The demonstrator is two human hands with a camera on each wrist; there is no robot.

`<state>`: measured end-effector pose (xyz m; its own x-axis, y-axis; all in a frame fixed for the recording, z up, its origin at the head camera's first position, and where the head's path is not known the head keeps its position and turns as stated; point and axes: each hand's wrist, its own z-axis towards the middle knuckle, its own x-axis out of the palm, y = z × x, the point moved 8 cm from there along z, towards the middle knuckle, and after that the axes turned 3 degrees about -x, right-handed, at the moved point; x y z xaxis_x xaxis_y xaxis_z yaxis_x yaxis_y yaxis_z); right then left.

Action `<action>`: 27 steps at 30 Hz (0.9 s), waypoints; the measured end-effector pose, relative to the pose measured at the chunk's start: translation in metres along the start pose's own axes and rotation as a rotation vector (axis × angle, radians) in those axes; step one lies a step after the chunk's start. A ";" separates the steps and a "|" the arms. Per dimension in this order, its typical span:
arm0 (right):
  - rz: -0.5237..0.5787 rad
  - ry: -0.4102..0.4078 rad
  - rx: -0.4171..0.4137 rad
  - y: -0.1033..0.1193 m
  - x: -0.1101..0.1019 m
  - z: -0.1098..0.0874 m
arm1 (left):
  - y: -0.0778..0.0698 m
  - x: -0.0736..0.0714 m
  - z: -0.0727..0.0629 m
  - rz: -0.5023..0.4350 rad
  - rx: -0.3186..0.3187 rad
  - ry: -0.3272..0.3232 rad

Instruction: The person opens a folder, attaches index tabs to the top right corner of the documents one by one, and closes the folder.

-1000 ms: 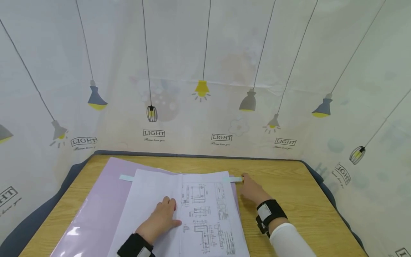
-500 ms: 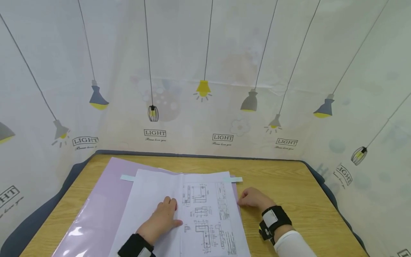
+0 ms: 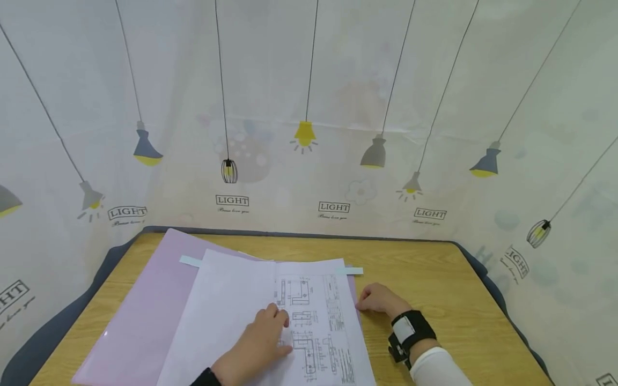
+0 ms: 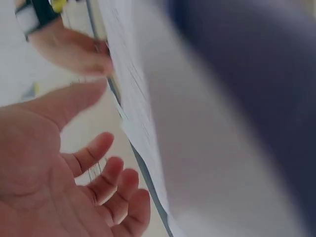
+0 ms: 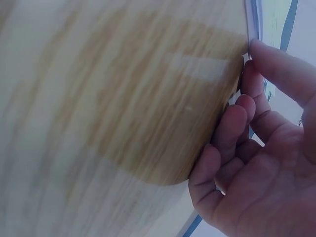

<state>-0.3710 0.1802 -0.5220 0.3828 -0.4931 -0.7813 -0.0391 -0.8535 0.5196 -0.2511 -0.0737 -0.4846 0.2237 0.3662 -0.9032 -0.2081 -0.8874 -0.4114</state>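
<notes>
Wood-grain table (image 3: pixel 425 262), its far and side borders trimmed by dark edging (image 3: pixel 116 254). Beyond, a pale wall (image 3: pixel 265 64), faintly creased, wraps far, left and right; printed lamps (image 3: pixel 304 130) in yellow, grey and blue hang from thin drawn cords (image 3: pixel 221 80).

Writing: boxed labels (image 3: pixel 333 207) reading "LIGHT" repeat along the wall. Script beneath is too small for me to trust.

Purple folder (image 3: pixel 130 316) lies near, left of centre on the table, glossy. On it, a white left page (image 3: pixel 217 300) and a right page (image 3: pixel 350 332) of line drawings; I can't read the notes. Pale blue tabs (image 3: pixel 356 271) jut out left and right at the far end.

Left hand (image 3: pixel 260 340) is over the fold between pages, thumb spread wide, fingers loosely bent, gripping nothing; contact I can't tell. Right hand (image 3: pixel 383 300): thumb and forefinger narrow, pinching the folder's right edge, other fingers curled against the table.
</notes>
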 end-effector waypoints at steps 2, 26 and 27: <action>0.003 0.004 0.003 0.000 0.000 0.001 | -0.017 0.009 -0.006 -0.015 0.074 0.067; 0.021 0.009 0.005 0.004 0.000 -0.004 | -0.046 -0.004 -0.022 -0.215 0.167 -0.122; 0.023 0.008 0.000 0.004 0.000 -0.004 | -0.044 -0.009 -0.023 -0.222 0.148 -0.180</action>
<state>-0.3679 0.1775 -0.5183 0.3894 -0.5109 -0.7664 -0.0478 -0.8421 0.5372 -0.2219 -0.0443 -0.4555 0.1101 0.6014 -0.7913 -0.3124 -0.7349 -0.6020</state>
